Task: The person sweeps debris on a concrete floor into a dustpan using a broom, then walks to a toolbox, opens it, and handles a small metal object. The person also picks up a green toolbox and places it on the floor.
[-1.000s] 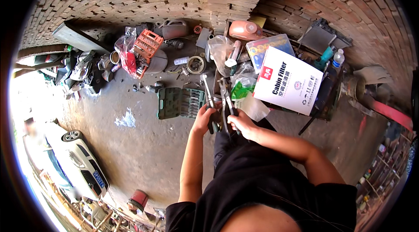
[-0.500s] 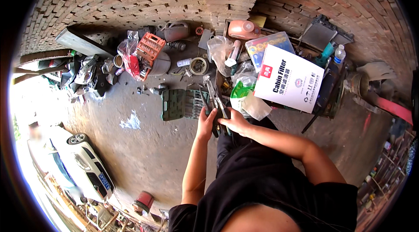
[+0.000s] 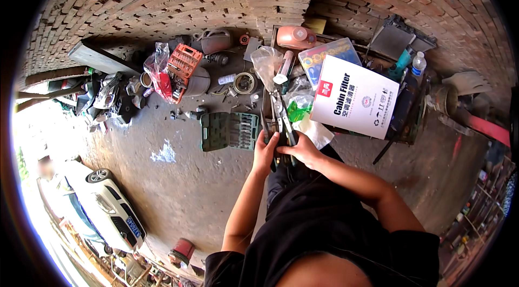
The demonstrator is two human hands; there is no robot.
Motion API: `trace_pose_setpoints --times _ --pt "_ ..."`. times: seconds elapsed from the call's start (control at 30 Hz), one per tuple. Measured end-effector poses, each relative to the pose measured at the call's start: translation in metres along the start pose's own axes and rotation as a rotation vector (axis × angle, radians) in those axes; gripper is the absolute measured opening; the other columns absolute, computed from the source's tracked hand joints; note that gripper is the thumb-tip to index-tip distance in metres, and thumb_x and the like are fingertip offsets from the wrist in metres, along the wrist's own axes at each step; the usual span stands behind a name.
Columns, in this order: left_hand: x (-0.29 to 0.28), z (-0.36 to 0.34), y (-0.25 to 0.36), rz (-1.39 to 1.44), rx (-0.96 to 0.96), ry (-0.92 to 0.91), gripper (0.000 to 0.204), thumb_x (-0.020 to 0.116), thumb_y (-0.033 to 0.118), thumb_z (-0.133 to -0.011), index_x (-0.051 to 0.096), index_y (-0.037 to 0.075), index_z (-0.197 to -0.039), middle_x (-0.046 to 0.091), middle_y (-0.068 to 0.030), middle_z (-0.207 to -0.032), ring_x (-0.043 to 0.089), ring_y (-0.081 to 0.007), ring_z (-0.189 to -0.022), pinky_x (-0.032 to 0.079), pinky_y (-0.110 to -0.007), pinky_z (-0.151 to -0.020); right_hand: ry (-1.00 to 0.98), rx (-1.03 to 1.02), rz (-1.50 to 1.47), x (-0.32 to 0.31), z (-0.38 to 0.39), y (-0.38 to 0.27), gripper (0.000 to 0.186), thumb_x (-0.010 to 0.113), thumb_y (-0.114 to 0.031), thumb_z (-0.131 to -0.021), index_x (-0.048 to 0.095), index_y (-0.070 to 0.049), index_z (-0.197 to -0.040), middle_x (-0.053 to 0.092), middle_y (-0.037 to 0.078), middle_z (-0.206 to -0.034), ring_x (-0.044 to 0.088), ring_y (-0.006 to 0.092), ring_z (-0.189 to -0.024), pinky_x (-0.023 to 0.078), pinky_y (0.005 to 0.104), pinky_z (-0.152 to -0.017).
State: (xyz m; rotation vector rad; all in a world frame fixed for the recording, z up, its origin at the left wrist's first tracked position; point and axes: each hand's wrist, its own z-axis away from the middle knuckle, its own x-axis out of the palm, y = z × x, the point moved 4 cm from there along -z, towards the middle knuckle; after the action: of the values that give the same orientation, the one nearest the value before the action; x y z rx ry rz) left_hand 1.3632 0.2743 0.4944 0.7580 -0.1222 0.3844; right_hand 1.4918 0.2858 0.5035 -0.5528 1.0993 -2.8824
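In front of my body, both hands grip a bunch of long-jawed metal pliers [image 3: 279, 109], their jaws pointing away from me. My left hand [image 3: 264, 151] is closed around the left side of the bunch, where a dark, slender tool [image 3: 264, 121] stands a little apart. From the other side my right hand [image 3: 304, 150] is wrapped around the dark handles. The fingers partly cover the tools, so how many each hand bears is hidden. Just left of them, an opened green tool case [image 3: 215, 131] with rows of bits lies on the floor.
To the right stands a cluttered bench carrying a white filter box [image 3: 354, 98], a clear organizer case [image 3: 331, 55], plastic bags and a bottle [image 3: 419, 64]. An orange socket set [image 3: 185, 61] leans at the back left. A white car [image 3: 111, 206] is parked left; brick wall [image 3: 189, 3] runs behind.
Both hands and the pliers have shifted right, away from the green case and nearer the bench. The view has turned slightly. My grip looks much the same.
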Motion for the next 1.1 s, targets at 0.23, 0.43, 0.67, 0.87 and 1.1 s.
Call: trace_pose_setpoints --times 0.23,0.43,0.67,0.87,1.1 --pt "0.021 0.002 0.009 0.070 -0.014 -0.029 0.026 0.059 0.018 -0.090 0.052 0.004 -0.111 0.062 -0.0042 -0.096 0.060 -0.0107 -0.083 0.049 -0.023 -0.070 -0.093 0.144 -0.467 -0.012 0.024 -0.016 0.036 0.066 -0.001 -0.079 0.052 -0.005 -0.113 0.059 0.003 -0.099 0.057 0.0129 -0.091 0.047 0.0286 -0.079" --pt "0.023 -0.022 -0.002 -0.335 0.252 -0.042 0.026 0.059 0.023 -0.089 0.054 -0.001 -0.096 0.056 -0.0116 -0.090 0.055 -0.0196 -0.082 0.043 -0.030 -0.074 -0.188 0.147 -0.531 -0.024 0.032 -0.025 0.033 0.065 -0.004 -0.081 0.053 -0.007 -0.112 0.057 0.002 -0.099 0.056 0.0131 -0.091 0.046 0.0298 -0.078" --pt "0.063 -0.024 0.012 -0.573 0.406 -0.254 0.034 0.056 0.030 -0.091 0.055 -0.004 -0.087 0.050 -0.0146 -0.080 0.050 -0.0236 -0.076 0.040 -0.033 -0.069 -0.125 0.050 -0.494 -0.069 0.044 -0.039 0.037 0.065 -0.004 -0.080 0.051 -0.004 -0.114 0.058 0.005 -0.102 0.058 0.0162 -0.094 0.049 0.0333 -0.083" --pt "0.064 -0.072 0.002 -0.680 0.272 -0.020 0.034 0.064 0.029 -0.081 0.062 -0.004 -0.086 0.057 -0.0154 -0.071 0.054 -0.0211 -0.066 0.043 -0.034 -0.063 -0.202 -0.089 -0.457 -0.097 0.059 -0.052 0.049 0.057 -0.003 -0.082 0.039 -0.004 -0.128 0.049 0.011 -0.121 0.049 0.0327 -0.118 0.042 0.0515 -0.097" --pt "0.086 -0.124 0.017 -0.894 0.536 0.326 0.043 0.067 0.016 -0.069 0.055 -0.003 -0.106 0.052 -0.0215 -0.107 0.055 -0.0367 -0.095 0.047 -0.041 -0.083 -0.176 -0.079 -0.405 -0.121 0.081 -0.043 0.052 0.057 -0.010 -0.085 0.033 -0.001 -0.131 0.044 0.017 -0.129 0.049 0.0334 -0.117 0.042 0.0503 -0.097"
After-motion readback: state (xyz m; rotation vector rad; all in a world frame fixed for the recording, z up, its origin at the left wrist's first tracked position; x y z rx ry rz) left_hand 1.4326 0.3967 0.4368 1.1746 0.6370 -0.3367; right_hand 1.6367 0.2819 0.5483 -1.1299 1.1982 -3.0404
